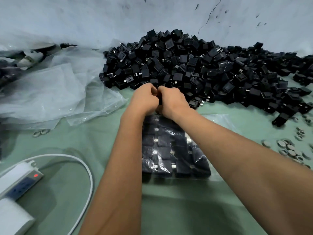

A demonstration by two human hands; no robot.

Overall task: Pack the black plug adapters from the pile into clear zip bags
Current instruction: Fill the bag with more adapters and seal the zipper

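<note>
The clear zip bag (176, 150), full of black plug adapters, lies on the green table with its long axis toward the pile (203, 65). Left hand (144, 99) and right hand (172, 99), both curled, pinch its far mouth, equally near.

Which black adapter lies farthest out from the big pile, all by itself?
The lone adapter on the green table, right of the pile, near the grey rings; bare table surrounds it.

Left hand (144, 97) and right hand (171, 99) fisted together on a small black item at far end of clear zip bag (174, 150) packed with black plug adapters, black adapter pile (203, 68) just beyond.
</note>
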